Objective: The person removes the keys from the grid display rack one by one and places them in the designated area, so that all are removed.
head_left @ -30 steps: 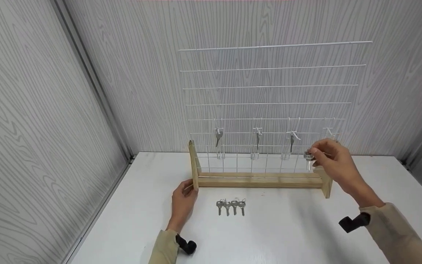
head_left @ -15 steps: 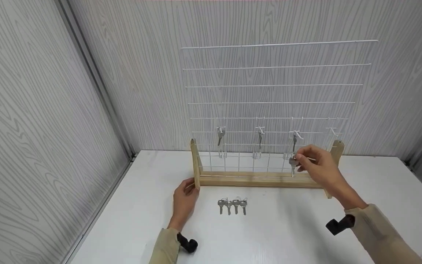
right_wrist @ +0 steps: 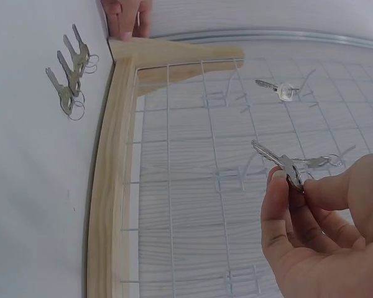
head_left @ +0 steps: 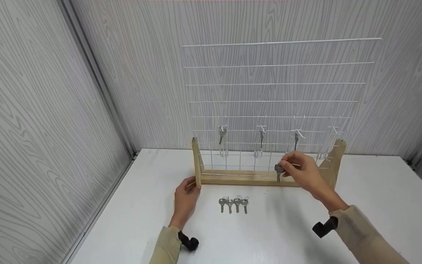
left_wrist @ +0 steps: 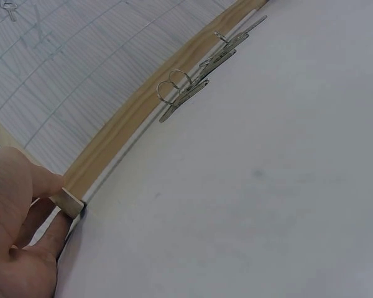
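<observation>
In the head view my left hand point(head_left: 186, 200) grips the left foot of a wooden stand point(head_left: 247, 180) that bears a white wire grid point(head_left: 280, 102). Thumb and fingers lie on either side of that foot point(left_wrist: 70, 202) in the left wrist view. My right hand point(head_left: 304, 174) pinches a silver key point(head_left: 278, 172) at its head and ring, blade down, before the grid's lower right part. The key point(right_wrist: 276, 160) is apart from the hooks. Single keys hang from three hooks: the left key point(head_left: 222, 135), the middle key point(head_left: 262, 137) and the right key point(head_left: 296, 140).
Several ringed keys point(head_left: 230, 205) lie in a row on the white table point(head_left: 262, 234) before the stand. A hook point(head_left: 334, 130) at the grid's far right bears no key. More hooks point(head_left: 258, 154) sit lower down. Grey wood-grain panels point(head_left: 152, 80) stand behind and at the sides.
My right hand has moved left and slightly down with the key, away from the grid's right end. The left hand keeps its grip on the stand. The head view has shifted a little.
</observation>
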Motion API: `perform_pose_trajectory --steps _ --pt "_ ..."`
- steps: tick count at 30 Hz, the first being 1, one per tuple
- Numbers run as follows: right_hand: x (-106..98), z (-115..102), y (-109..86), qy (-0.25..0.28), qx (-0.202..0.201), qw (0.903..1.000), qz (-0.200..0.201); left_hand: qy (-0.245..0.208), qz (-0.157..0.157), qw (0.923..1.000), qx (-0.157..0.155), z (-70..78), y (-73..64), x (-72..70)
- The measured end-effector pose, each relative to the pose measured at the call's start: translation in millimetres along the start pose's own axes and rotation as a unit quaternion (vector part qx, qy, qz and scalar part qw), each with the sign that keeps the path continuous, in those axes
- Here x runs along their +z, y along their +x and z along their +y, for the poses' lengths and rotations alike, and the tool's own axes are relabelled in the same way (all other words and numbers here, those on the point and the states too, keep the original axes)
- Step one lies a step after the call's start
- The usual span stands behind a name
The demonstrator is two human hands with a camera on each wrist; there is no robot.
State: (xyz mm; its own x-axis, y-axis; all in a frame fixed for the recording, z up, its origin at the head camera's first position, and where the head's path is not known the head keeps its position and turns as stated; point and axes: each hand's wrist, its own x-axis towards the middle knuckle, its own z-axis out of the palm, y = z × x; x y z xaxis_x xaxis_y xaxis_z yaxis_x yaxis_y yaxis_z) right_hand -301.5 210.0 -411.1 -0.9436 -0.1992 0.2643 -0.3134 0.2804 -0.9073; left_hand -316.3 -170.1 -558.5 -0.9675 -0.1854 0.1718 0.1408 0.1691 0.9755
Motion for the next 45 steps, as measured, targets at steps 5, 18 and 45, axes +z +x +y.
perform_pose_trajectory --steps 5,18,45 --pt "10.1 3.9 0.4 0.009 0.016 0.9998 -0.011 0.004 0.004 1.0 -0.002 0.2 0.6 -0.1" --pt "34.1 23.3 -1.3 0.014 0.037 0.9988 -0.03 0.025 0.012 0.9996 -0.008 2.9 0.3 2.0" --pt "86.3 89.9 -8.9 0.02 0.111 0.9928 -0.039 0.012 0.007 0.9999 0.0 2.1 0.6 1.2"
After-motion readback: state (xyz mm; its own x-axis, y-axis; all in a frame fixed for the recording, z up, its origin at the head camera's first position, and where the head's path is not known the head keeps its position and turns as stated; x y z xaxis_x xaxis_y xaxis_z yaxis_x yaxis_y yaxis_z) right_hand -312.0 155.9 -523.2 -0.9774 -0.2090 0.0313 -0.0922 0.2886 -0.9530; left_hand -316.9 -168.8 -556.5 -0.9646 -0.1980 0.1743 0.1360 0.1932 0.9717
